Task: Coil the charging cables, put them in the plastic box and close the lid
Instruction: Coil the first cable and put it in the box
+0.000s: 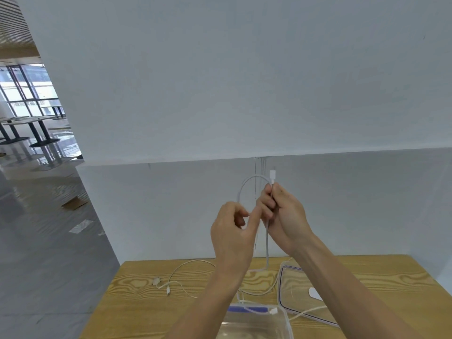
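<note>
Plastic box [287, 324], clear and lidless, sits nearest us at 6 o'clock on the wood-grain table [137, 304]. A white cable end [256, 310] with its plug lies at the box's far rim; we cannot tell whether it is inside.

At 10 o'clock of the box we note a loose cable [182, 269], sprawled uncoiled on the table, plugs at its near end.

Above the box, both hands are up off the table.
- Left hand [232, 231]: fingers curled, index reaching toward 3 o'clock. The arched loop of the held cable [267, 243] runs down into its fingers.
- Right hand [285, 216]: closed round the same cable. The connector [272, 174] sticks out at 12 o'clock, and the tail hangs toward 6 o'clock, down to the table.

At 2 o'clock of the box the lid [291, 285] lies flat on the table, just beside the box.
</note>
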`<state>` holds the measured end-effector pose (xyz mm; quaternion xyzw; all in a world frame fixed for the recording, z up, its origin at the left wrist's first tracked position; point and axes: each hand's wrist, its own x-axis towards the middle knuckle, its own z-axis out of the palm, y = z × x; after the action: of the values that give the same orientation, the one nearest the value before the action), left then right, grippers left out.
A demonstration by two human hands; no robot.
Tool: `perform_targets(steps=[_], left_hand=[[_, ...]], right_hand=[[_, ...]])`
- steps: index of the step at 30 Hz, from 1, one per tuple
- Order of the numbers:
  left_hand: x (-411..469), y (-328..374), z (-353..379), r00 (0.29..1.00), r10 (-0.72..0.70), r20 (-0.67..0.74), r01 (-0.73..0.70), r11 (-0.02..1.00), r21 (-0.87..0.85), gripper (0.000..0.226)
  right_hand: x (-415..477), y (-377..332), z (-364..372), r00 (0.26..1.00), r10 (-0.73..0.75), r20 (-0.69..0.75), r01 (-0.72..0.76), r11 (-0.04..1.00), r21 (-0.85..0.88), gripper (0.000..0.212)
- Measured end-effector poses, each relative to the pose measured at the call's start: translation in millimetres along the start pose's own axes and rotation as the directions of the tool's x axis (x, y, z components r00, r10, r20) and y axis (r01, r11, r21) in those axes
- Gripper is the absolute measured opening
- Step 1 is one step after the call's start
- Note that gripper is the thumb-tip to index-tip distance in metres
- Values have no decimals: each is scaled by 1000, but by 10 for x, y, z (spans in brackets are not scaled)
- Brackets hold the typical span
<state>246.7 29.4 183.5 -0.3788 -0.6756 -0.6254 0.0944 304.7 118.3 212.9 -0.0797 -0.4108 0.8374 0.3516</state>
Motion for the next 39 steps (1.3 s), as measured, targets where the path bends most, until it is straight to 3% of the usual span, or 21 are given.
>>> perform_targets(steps=[2,4,6,7,10,17,19,23,26,29,32,36,39], left_hand=[[-156,-28,-8,957,-190,219,219,969,-115,31],[-271,-101,-7,800,-283,530,403,907,-123,35],[-335,-168,-38,660,-231,714,406,910,-81,19],[-351,-203,-63,635,-202,746,360,931,-54,12],[-310,-348,-170,603,-193,774,268,963,30,22],[86,-668,-681,510,-363,780,403,902,156,25],[210,-723,-807,520,-438,733,543,833,112,25],[428,-668,-909,518,-579,629,798,593,-111,23],[504,-505,-883,525,-597,606,850,406,-336,21],[527,-286,-831,578,-556,597,801,251,-543,23],[498,-49,-728,687,-485,542,714,309,-628,24],[395,225,-513,827,-367,427,563,538,-627,24],[304,334,-357,881,-307,361,467,690,-553,25]], right_hand=[[28,-56,-8,1000,-18,20,17,999,52,31],[49,-97,-7,999,-27,23,25,997,73,32],[69,-136,-11,999,-26,31,24,997,68,33],[75,-155,-14,999,-22,33,19,998,64,33],[88,-237,-49,999,-16,52,13,999,46,33],[79,-416,-153,996,-81,27,84,992,-94,30],[71,-424,-169,993,-113,14,114,981,-157,30],[53,-288,-161,985,-169,19,167,931,-324,29],[57,-192,-135,982,-188,25,183,905,-384,29],[58,-120,-121,978,-207,24,196,879,-434,30],[55,-46,-99,975,-220,30,208,858,-469,30],[38,19,-55,973,-229,34,219,862,-458,29],[14,49,-38,972,-229,53,227,860,-457,28]])
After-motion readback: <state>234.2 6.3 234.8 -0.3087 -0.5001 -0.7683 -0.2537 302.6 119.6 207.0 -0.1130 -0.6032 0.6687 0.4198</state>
